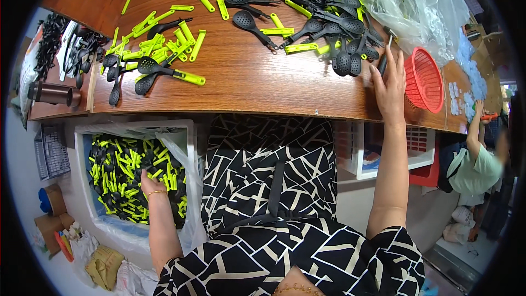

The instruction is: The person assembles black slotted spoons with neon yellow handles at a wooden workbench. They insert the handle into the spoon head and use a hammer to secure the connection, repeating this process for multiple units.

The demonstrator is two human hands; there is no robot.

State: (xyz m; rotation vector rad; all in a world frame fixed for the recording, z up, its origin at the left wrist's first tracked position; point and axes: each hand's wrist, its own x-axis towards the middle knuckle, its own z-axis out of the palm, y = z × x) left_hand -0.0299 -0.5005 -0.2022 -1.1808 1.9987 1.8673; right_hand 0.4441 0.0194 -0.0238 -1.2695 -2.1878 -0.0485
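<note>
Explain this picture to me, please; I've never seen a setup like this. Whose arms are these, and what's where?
No machine here: these are a person's bare hands. The single view comes from a fisheye camera on their head, looking down, so straight edges bend.

On the brown wooden table lie black perforated spoon heads and lime-green handles, some joined. A red plastic basket and a clear plastic bag are at the right.

The left hand reaches into a white bin of black and green pieces. The right hand is at a dark-handled tool. I can't tell whether either grips anything.
</note>
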